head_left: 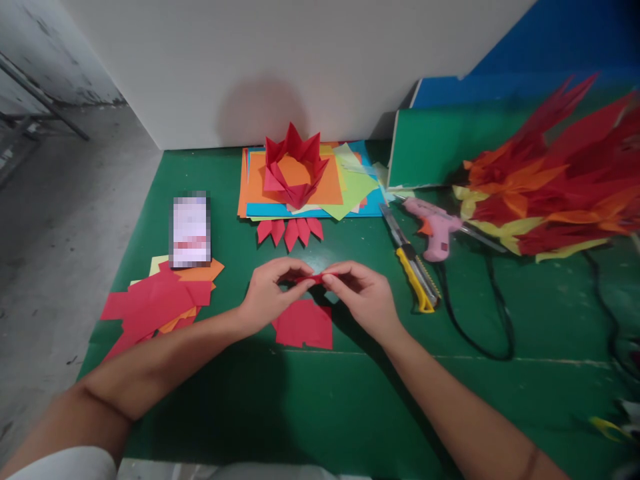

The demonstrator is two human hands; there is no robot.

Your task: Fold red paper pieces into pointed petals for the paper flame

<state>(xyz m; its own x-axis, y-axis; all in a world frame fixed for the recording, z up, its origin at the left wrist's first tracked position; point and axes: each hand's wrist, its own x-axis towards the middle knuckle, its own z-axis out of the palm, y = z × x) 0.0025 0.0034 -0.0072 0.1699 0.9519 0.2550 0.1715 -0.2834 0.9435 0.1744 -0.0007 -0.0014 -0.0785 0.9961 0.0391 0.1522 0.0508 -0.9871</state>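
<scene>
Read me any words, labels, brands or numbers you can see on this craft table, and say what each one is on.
Nothing here can be read.
Phone: screen blurred into blocks, unreadable.
Pink glue gun and yellow utility knife: any marking too small to tell.
Folded red paper pinched between left hand and right hand: plain, no print.

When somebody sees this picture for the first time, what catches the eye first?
Probably the left hand and right hand in the middle, pinching a small folded red paper between them above the green table. Then the big heap of red, orange and yellow paper spikes at the right, and the red paper crown on a stack of coloured sheets at the back.
</scene>
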